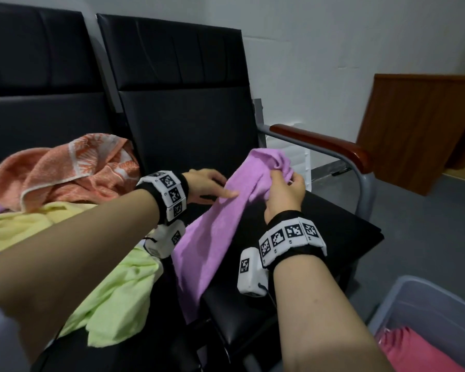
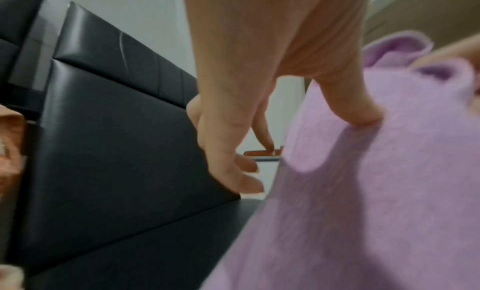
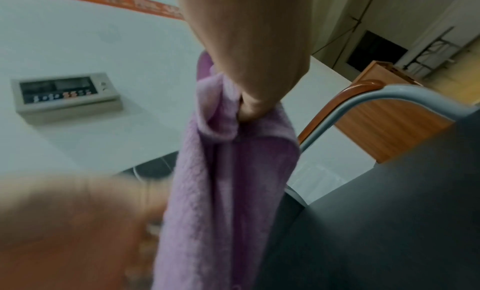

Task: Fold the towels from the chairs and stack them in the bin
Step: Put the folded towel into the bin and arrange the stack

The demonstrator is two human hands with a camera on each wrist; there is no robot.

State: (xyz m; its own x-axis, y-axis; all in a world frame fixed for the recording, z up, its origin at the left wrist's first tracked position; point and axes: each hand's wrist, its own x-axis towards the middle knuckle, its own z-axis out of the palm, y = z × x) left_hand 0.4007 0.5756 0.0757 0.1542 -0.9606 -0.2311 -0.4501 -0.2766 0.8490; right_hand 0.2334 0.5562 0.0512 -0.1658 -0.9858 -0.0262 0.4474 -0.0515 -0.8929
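Observation:
My right hand grips the bunched top of a purple towel and holds it above the black chair seat. The towel hangs down over the seat's front edge. In the right wrist view its folds drop from my curled fingers. My left hand is beside the towel's left edge with its thumb touching the cloth. Its other fingers hang relaxed, apart from the towel. The grey bin stands at the lower right with a pink towel in it.
An orange patterned towel, a yellow towel and a light green towel lie heaped on the left chair. A wooden armrest on a grey metal tube borders the right chair. A brown wooden panel stands at the right.

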